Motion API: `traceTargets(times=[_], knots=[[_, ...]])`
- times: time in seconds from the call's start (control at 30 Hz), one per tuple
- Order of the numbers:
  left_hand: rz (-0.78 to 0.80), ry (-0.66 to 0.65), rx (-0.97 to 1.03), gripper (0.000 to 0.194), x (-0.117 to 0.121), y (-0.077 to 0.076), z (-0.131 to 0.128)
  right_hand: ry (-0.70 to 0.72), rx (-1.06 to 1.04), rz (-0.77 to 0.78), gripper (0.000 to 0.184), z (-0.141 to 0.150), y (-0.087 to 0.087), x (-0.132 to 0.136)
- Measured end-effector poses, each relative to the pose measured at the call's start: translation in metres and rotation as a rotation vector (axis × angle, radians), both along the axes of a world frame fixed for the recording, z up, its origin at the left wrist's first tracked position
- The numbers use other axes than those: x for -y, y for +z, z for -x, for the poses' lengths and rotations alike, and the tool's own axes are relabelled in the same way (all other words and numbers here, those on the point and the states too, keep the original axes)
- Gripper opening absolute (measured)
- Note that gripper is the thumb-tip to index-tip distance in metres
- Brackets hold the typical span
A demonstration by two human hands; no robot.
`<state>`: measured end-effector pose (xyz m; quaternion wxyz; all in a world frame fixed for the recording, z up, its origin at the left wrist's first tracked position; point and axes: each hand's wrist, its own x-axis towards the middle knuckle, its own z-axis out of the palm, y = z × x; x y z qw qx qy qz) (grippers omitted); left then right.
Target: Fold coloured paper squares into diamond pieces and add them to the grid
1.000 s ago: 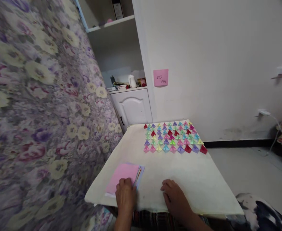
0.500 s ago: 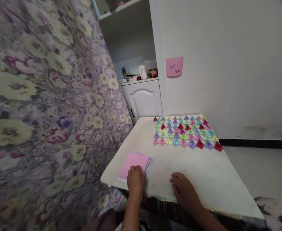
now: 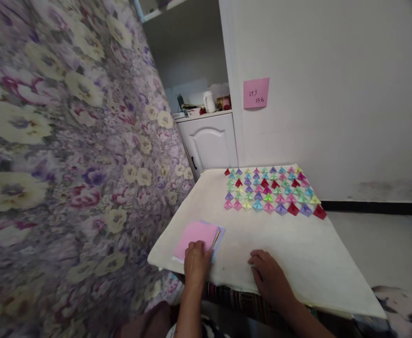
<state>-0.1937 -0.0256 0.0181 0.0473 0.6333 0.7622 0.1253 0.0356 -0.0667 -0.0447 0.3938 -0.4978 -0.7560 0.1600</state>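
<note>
A stack of coloured square paper sheets (image 3: 196, 234), pink on top, lies on the cream cloth of the table in front of me at the left. Its right edge shows several colours fanned out. My left hand (image 3: 196, 260) rests on the stack's near edge, fingers laid over the pink sheet and thumb out by the right side. My right hand (image 3: 271, 277) lies on the cloth near the table's front edge, lightly bent, with a gap between thumb and fingers and nothing in it. Rows of small folded paper pieces (image 3: 267, 197) in many colours stand toward the far right.
The table (image 3: 241, 244) meets a plain wall behind and a flowered curtain or wall covering (image 3: 86, 188) on the left. A pink note (image 3: 256, 93) with handwriting hangs on the wall. In the cabinet niche stands a white jug (image 3: 209, 102).
The view has shifted slightly. My left hand has moved a little to the left on the paper stack; my right hand stays about where it was.
</note>
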Motion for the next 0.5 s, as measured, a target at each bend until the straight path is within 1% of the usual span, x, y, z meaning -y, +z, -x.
traceTargets(times=[0.3, 0.5], knots=[[-0.005, 0.004, 0.081, 0.030, -0.004, -0.006, 0.011, -0.004, 0.006, 0.009, 0.025, 0.001, 0.002, 0.001], [-0.030, -0.011, 0.095, 0.025, -0.004, -0.005, 0.012, -0.006, 0.009, 0.016, 0.026, 0.001, 0.003, 0.001]])
